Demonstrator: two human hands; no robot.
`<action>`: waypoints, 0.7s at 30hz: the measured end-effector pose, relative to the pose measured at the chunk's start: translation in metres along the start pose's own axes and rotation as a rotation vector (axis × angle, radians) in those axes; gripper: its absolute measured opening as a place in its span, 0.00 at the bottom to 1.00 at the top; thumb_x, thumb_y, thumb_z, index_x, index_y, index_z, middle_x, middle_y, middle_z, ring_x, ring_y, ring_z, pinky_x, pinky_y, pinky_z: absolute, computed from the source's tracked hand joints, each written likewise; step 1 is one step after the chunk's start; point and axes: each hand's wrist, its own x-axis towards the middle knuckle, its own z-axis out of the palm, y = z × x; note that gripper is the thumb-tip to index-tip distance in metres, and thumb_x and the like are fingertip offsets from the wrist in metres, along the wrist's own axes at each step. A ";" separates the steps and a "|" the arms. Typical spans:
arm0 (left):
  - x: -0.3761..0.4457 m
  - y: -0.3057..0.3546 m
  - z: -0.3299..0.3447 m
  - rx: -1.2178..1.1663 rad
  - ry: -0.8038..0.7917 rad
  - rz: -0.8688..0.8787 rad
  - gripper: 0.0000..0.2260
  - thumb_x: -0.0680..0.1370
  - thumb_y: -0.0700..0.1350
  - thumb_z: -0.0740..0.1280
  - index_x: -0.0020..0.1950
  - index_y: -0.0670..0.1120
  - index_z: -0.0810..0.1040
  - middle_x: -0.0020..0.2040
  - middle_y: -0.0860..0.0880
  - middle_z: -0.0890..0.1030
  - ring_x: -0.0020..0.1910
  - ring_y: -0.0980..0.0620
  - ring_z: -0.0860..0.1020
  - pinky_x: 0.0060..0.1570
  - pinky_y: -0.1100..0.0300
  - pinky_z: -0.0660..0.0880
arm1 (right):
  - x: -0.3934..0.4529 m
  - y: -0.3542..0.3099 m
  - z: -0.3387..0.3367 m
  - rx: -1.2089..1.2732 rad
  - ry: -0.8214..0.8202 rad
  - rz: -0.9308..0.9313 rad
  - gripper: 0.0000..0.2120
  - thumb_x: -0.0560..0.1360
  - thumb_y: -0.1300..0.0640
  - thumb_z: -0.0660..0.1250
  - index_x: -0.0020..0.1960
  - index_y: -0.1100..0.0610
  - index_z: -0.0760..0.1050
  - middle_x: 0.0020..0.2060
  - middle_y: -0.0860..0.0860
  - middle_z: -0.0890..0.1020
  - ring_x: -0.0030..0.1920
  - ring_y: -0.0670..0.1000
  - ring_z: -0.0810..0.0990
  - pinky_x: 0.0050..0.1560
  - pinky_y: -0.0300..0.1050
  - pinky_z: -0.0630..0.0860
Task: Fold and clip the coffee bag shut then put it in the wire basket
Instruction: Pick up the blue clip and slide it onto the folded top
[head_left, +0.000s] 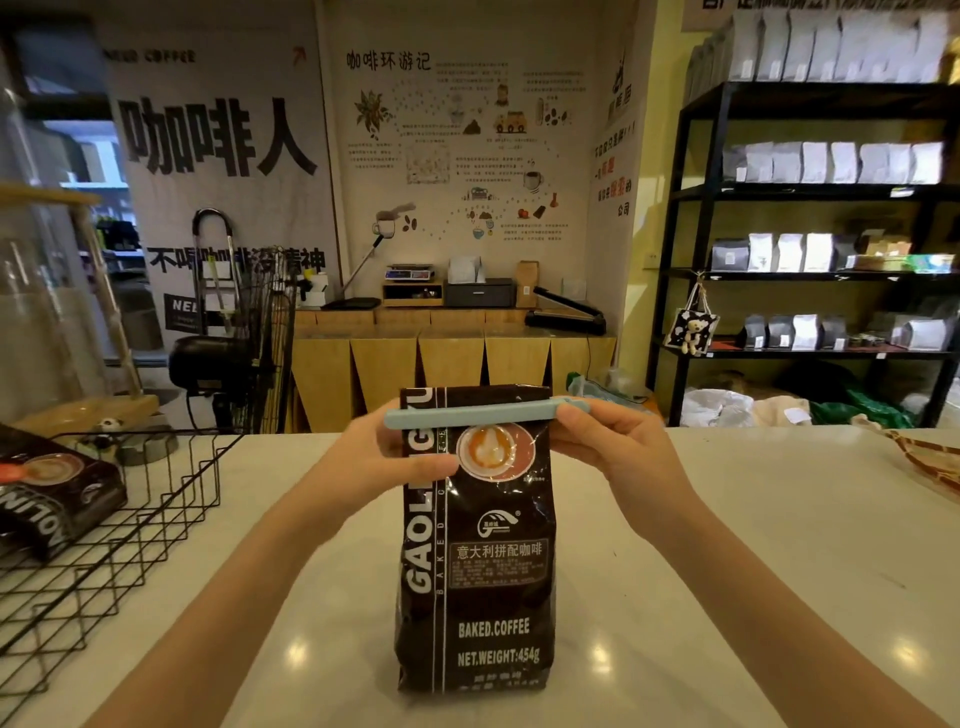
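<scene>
Coffee bag (475, 561) stood upright on counter (753, 545), long axis vertical, clip (483, 414) held level across top, pinched by left hand (387, 457) and right hand (618, 447), wire basket (130, 519) at left with another bag (49, 493).

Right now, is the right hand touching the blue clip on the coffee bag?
Touching. The head view shows the right hand with its fingers closed on the right end of the blue clip across the coffee bag top.
</scene>
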 end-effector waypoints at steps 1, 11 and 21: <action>-0.002 -0.008 0.004 -0.088 -0.015 -0.038 0.16 0.63 0.46 0.72 0.49 0.54 0.74 0.43 0.53 0.84 0.48 0.53 0.81 0.45 0.61 0.77 | 0.000 0.001 0.001 0.022 0.003 0.006 0.07 0.68 0.55 0.65 0.44 0.50 0.81 0.39 0.47 0.87 0.45 0.48 0.84 0.45 0.37 0.80; 0.001 -0.033 0.017 -0.437 0.067 -0.077 0.08 0.68 0.42 0.70 0.46 0.46 0.79 0.36 0.49 0.86 0.37 0.52 0.84 0.36 0.61 0.80 | -0.009 0.026 0.009 -0.057 -0.527 0.456 0.37 0.52 0.49 0.80 0.59 0.50 0.72 0.55 0.51 0.82 0.57 0.51 0.80 0.53 0.44 0.79; 0.004 -0.037 0.002 -0.484 0.175 -0.090 0.07 0.69 0.43 0.69 0.46 0.46 0.79 0.36 0.49 0.86 0.37 0.51 0.84 0.38 0.59 0.81 | -0.013 0.044 0.030 -0.102 -0.278 0.382 0.27 0.57 0.49 0.75 0.55 0.50 0.74 0.51 0.51 0.84 0.51 0.52 0.83 0.51 0.49 0.80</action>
